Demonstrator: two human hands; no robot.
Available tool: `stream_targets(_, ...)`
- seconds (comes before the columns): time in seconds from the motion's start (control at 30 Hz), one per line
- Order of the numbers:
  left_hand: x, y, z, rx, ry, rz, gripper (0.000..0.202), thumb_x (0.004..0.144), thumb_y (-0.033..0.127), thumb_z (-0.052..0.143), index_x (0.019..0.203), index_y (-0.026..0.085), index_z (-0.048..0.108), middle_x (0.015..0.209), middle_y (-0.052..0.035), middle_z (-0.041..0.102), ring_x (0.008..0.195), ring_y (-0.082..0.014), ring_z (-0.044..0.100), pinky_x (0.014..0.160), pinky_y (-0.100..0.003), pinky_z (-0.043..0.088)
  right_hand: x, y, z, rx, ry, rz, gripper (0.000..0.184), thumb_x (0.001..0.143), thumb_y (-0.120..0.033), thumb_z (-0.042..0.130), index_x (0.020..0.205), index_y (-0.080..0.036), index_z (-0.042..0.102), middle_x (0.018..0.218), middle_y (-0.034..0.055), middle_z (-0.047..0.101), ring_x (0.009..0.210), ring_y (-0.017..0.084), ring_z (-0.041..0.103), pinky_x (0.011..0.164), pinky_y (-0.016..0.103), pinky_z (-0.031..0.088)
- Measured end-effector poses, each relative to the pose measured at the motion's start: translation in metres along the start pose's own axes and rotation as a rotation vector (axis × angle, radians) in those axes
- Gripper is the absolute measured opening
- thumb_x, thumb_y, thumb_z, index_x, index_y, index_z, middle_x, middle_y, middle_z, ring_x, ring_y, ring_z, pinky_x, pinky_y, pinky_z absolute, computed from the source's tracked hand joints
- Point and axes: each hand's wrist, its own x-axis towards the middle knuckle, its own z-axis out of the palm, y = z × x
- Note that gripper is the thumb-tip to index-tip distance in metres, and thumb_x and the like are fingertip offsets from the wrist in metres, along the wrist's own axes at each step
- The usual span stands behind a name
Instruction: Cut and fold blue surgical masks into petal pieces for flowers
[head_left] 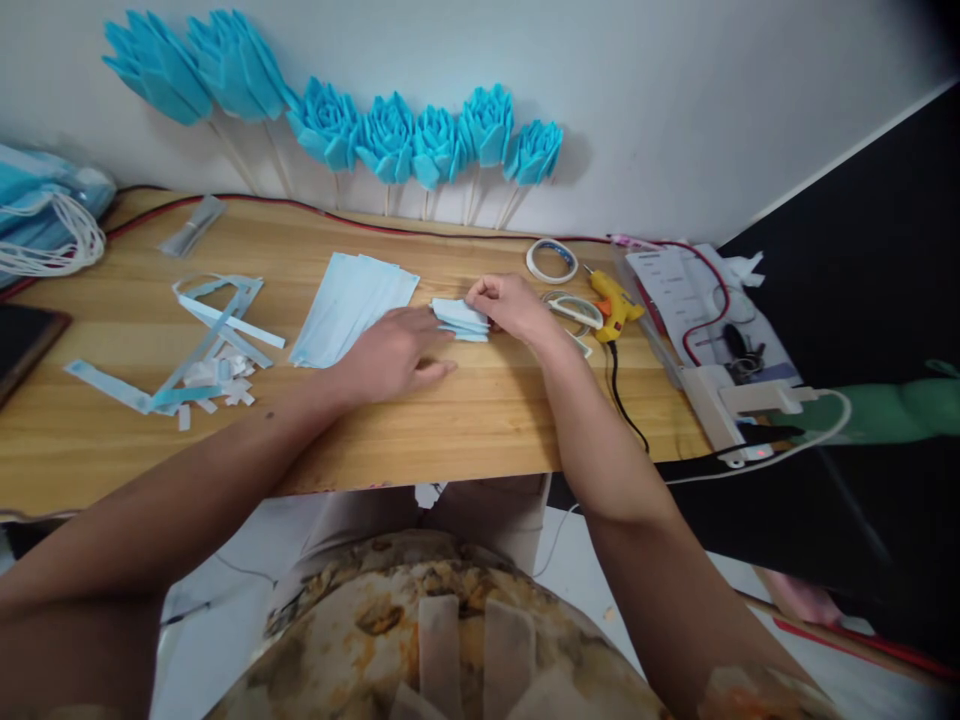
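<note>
A small stack of light-blue cloth pieces lies on the wooden table between my hands. My right hand pinches the upper right corner of the stack between thumb and fingers. Flat on the table at the stack's left side rests my left hand, with its fingers stretched out and the thumb apart. Its fingertips reach the left edge of the pieces; whether they press on them is hard to see. Just beyond my left hand lie larger light-blue pleated sheets, overlapping one another.
Blue cloth flowers on sticks lean along the wall. Cut strips and white scraps lie at left. To the right are a tape roll, a yellow glue gun with a black cord, and a white power strip.
</note>
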Motion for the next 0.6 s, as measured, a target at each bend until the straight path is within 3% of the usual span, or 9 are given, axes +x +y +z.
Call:
stream_targets(0.1,0.003,0.001,-0.008,-0.022,0.248,-0.121,0.034,0.098,0.041,0.051,0.100,0.017,0.076,0.107,-0.0123,0.078,0.104,-0.0284,0.071,0.097,-0.044,0.053,-0.002,-0.002,-0.002,-0.081,0.001,0.003,0.016,0.083,-0.030,0.064,0.076,-0.018,0.070,0.067,0.0002,0.066,0.060,0.012,0.055,0.053,0.023,0.037)
stream_targets(0.2,0.004,0.004,-0.010,-0.001,0.364,-0.119,0.031,0.097,0.037,0.053,0.105,0.016,0.075,0.113,-0.0123,0.077,0.109,-0.0280,0.070,0.099,-0.045,0.053,-0.003,-0.006,-0.003,-0.131,0.006,0.019,0.018,0.085,-0.031,0.062,0.080,-0.017,0.071,0.075,0.0023,0.069,0.066,0.014,0.058,0.058,0.025,0.039)
stream_targets(0.37,0.002,0.006,0.004,0.049,0.131,0.048,0.043,0.096,0.035,0.055,0.131,0.012,0.067,0.141,-0.0183,0.065,0.132,-0.0341,0.061,0.112,-0.053,0.048,-0.005,-0.014,-0.003,-0.184,0.003,0.042,0.018,0.088,-0.028,0.059,0.084,-0.018,0.073,0.081,0.0032,0.073,0.072,0.016,0.063,0.065,0.027,0.043)
stream_targets(0.47,0.000,0.005,0.010,0.098,0.001,0.074,0.045,0.098,0.038,0.055,0.130,0.009,0.068,0.143,-0.0207,0.063,0.134,-0.0370,0.059,0.114,-0.056,0.046,-0.008,-0.021,-0.003,-0.313,0.003,0.047,0.018,0.089,-0.026,0.058,0.087,-0.019,0.074,0.085,0.0044,0.075,0.078,0.018,0.066,0.069,0.029,0.045)
stream_targets(0.6,-0.001,0.004,0.010,0.131,-0.056,0.051,0.043,0.099,0.040,0.054,0.126,0.012,0.070,0.146,-0.0191,0.062,0.137,-0.0373,0.057,0.117,-0.057,0.042,-0.013,-0.027,-0.003,-0.507,0.086,-0.038,0.020,0.092,-0.022,0.057,0.097,-0.020,0.076,0.097,0.0071,0.078,0.091,0.023,0.069,0.080,0.034,0.049)
